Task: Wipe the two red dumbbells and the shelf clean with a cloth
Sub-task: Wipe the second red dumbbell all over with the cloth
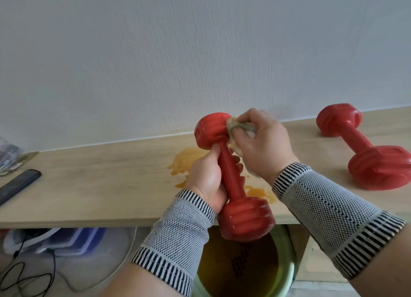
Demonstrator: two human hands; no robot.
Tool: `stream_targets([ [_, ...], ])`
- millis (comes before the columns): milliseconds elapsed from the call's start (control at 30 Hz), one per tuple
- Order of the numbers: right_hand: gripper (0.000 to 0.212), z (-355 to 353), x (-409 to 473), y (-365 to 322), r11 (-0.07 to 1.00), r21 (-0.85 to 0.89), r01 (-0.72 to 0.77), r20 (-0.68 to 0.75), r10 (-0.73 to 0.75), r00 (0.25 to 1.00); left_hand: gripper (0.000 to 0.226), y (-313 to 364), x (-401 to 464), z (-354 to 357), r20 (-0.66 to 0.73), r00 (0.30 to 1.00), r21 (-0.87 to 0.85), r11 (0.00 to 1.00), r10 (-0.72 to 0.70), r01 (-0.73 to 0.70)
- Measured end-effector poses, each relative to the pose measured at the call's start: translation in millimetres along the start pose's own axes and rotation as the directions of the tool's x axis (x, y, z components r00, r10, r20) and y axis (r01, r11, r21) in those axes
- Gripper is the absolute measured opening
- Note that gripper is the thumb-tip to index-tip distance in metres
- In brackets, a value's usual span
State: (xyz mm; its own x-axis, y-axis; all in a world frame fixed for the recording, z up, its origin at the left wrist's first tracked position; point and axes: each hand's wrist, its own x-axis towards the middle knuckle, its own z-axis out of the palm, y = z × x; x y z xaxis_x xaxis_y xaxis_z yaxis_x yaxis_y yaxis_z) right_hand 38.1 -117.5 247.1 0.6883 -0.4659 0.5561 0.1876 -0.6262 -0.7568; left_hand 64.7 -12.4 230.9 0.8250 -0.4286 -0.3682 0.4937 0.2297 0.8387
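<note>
A: Over the front edge of the wooden shelf (pixel 100 185), the held dumbbell (pixel 231 176) is tilted, its far head up by the wall and its near head hanging past the edge, above a green bucket (pixel 287 272) on the floor.

B: So if the grip slips?

A: I'd expect it to fall into the bucket or onto the floor. The left hand (pixel 206 181) is wrapped around the handle, thumb and fingers curled tight, but the plastic looks smooth, and it would be slicker still if the cloth is damp.

B: And the other hand?

A: The right hand (pixel 260 145) pinches a bunched beige cloth (pixel 238 127) and presses it against the upper head. Pushing hard there could twist the handle in the left palm.

B: Anything else to worry about?

A: The orange stain (pixel 189 163) on the shelf, directly under the hands. Setting the wiped dumbbell back onto it would dirty it again, I think. The cloth already looks yellowish, so it may smear rather than clean.

B: How does the dumbbell look?

A: Bright red, ribbed heads, thin straight handle, no obvious grime from here. The second dumbbell (pixel 364 147) lies on its side near the shelf's right end, well apart, touched by neither hand.

B: Nearby clutter?

A: A dark phone (pixel 19 185) near the left end.
</note>
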Motion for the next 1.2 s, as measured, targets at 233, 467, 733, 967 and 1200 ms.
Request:
stream_targets([
  [233, 0.009, 4, -6, -4, 0.892, -0.228, 0.39, 0.076, -0.383, 0.921, 0.032, -4, 0, 5, -0.004, 1.0, -0.032, 0.999, -0.029, 0.029],
  [467, 0.007, -2, 0, 17, 0.973, -0.196, 0.124, -0.008, -0.128, 0.992, 0.04, 6, -3, 8, -0.009, 0.998, -0.125, 0.99, -0.065, 0.063],
  [733, 0.015, -5, 3, 4, 0.997, -0.069, 0.042, -0.038, -0.044, 0.998, 0.039, 11, -12, 8, 0.05, 0.997, -0.151, 0.987, -0.053, 0.06],
  [967, 0.012, 0, -6, -7, 0.957, 0.023, 0.289, 0.101, -0.29, 0.952, 0.035, 13, -7, -1, 0.051, 0.997, -0.124, 0.99, -0.066, 0.072],
  [1200, 0.011, -5, 0, 13, 0.969, -0.084, 0.233, 0.078, -0.227, 0.971, 0.021, 11, -3, -5, 0.049, 0.998, -0.015, 0.999, -0.03, 0.031],
])
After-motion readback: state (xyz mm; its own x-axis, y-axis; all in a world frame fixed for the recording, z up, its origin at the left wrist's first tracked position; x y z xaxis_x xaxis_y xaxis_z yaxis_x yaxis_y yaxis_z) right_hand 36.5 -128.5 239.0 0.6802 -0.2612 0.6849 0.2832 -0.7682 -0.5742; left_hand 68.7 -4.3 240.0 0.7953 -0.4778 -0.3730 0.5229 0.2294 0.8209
